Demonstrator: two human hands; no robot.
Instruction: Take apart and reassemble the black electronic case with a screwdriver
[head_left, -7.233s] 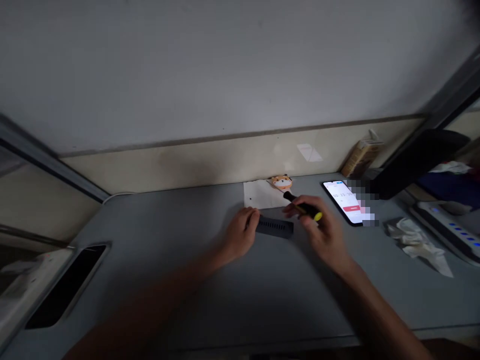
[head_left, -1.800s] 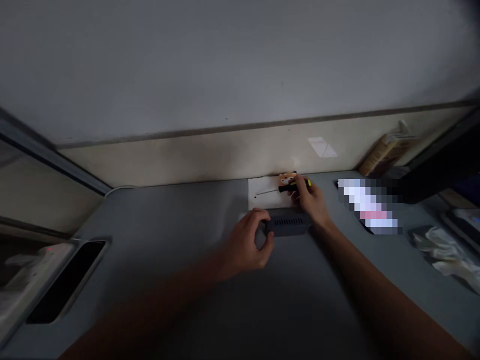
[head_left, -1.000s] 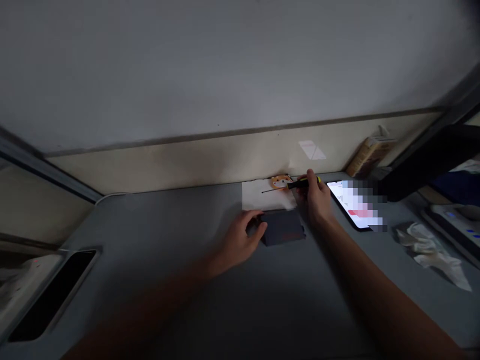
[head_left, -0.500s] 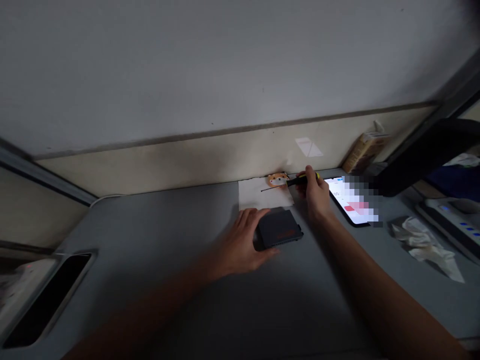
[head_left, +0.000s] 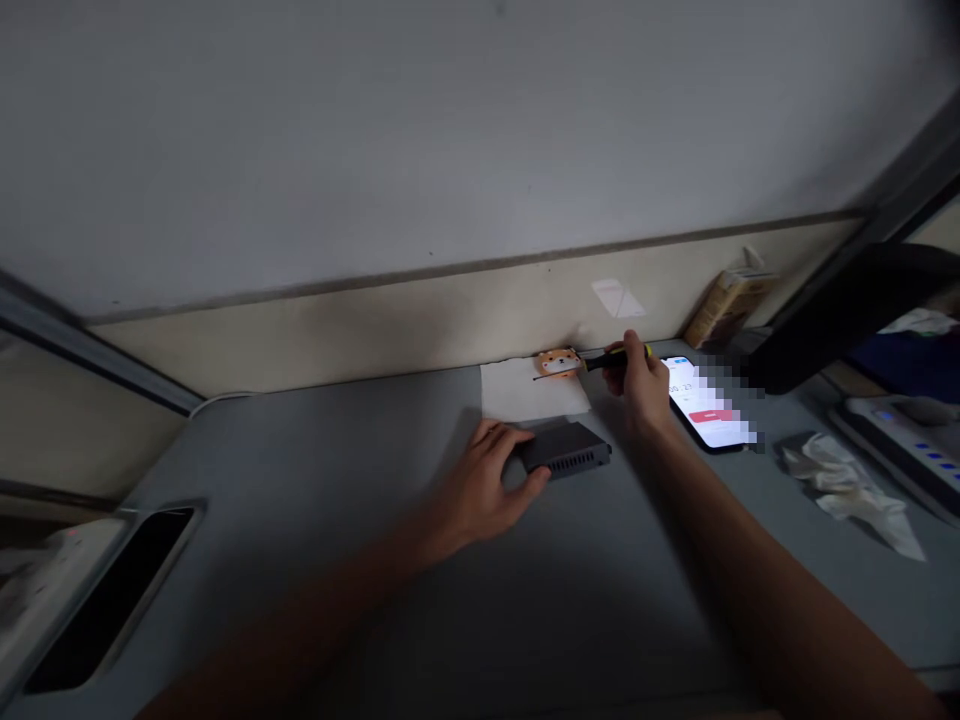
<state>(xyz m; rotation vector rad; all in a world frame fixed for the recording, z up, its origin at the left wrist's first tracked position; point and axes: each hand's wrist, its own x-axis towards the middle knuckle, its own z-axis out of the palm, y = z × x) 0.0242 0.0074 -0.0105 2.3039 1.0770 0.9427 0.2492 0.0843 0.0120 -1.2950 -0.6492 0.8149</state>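
Observation:
My left hand (head_left: 491,485) grips the left end of a small dark grey box (head_left: 564,446), its thumb at the near edge and its fingers over the far edge. The box is tilted a little, and a row of vent slots shows along its near side. A screwdriver (head_left: 611,359) with a black and yellow handle and a thin shaft is in my right hand (head_left: 643,385), fingers closed round the handle. Its shaft points left, over a white paper sheet (head_left: 510,390) and in front of an orange and white animal-faced item (head_left: 559,361).
Right of my right hand lies a lit phone (head_left: 709,410), partly blurred out. Farther right are crumpled tissue (head_left: 851,490), a dark stand (head_left: 832,310) and a carton (head_left: 731,303) by the wall. A dark-screened device (head_left: 112,600) lies at the left.
The box has turned so that its vented side now faces me more, and my left thumb has come in against it. My right hand with the screwdriver has shifted slightly right.

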